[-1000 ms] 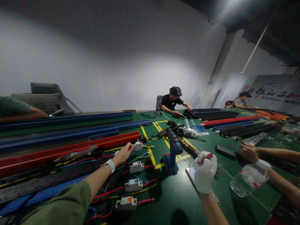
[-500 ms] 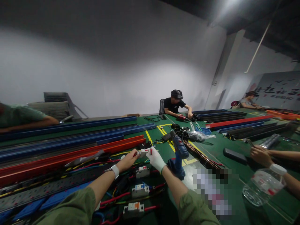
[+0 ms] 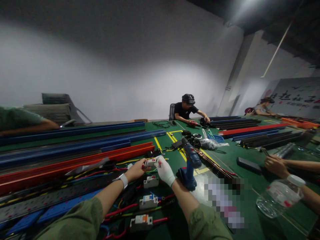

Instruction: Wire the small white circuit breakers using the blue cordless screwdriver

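Observation:
My left hand (image 3: 137, 170), bare with a pale watch on its wrist, is closed on a small white circuit breaker (image 3: 150, 162) above the table. My right hand (image 3: 165, 171), in a white glove, is closed at the breaker's right end; what its fingertips pinch is hidden. Nearer to me, three more circuit breakers lie in a column: one (image 3: 151, 182) just under my hands, one with a blue switch (image 3: 148, 201), and one with an orange switch (image 3: 141, 222). Red wires (image 3: 122, 210) run to the nearer two.
Right of my glove stands a blue cordless drill (image 3: 191, 160). Long orange (image 3: 125, 154) and blue rails (image 3: 82, 146) lie at left, black socket strips (image 3: 47, 193) nearer. Copper strips (image 3: 215, 163) and a clear bottle (image 3: 280, 196) are at right. A co-worker's hands (image 3: 275, 165) work there; another person (image 3: 185, 110) sits opposite.
My right hand has turned, showing more of the glove's back, and the red piece at its fingertips is now mostly hidden. The breaker stays in my left hand. The view has shifted slightly.

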A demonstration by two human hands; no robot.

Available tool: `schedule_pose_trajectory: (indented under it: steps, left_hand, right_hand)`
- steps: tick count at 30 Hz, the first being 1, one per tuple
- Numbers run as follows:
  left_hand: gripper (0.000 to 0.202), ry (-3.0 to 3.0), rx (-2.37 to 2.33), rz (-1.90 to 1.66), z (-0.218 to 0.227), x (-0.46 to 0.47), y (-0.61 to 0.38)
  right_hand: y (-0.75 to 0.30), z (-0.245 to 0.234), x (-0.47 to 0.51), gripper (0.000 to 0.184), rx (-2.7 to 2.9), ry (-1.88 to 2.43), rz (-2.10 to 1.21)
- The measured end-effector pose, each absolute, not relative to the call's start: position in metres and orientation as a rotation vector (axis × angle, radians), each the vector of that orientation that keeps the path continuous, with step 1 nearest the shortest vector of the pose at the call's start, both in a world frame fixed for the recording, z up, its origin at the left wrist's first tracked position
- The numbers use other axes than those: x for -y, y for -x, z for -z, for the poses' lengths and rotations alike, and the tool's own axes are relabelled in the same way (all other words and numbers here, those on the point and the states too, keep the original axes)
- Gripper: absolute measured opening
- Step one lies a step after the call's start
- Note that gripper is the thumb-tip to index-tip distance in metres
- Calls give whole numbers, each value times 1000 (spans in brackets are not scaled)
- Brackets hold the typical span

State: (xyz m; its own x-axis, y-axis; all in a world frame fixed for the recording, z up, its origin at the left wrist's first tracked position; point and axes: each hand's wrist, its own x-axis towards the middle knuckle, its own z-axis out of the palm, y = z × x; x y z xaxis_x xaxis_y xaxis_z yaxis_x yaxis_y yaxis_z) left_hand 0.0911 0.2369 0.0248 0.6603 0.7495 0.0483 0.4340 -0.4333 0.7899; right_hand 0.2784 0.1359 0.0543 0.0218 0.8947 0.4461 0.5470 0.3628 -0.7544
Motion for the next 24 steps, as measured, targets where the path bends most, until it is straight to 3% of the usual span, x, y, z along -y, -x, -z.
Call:
schedule_pose_trajectory:
  steps: [15,24]
  left_hand:
    - [49,-2131,-905,-401,-27,-244,-95]
    - [28,-2267,-948,-302,-31,-251,-98]
  right_hand:
    - [-274,-90,-111,35,1737,1300,-479]
    - [-266,-87,-119,30,1730,1327,-477]
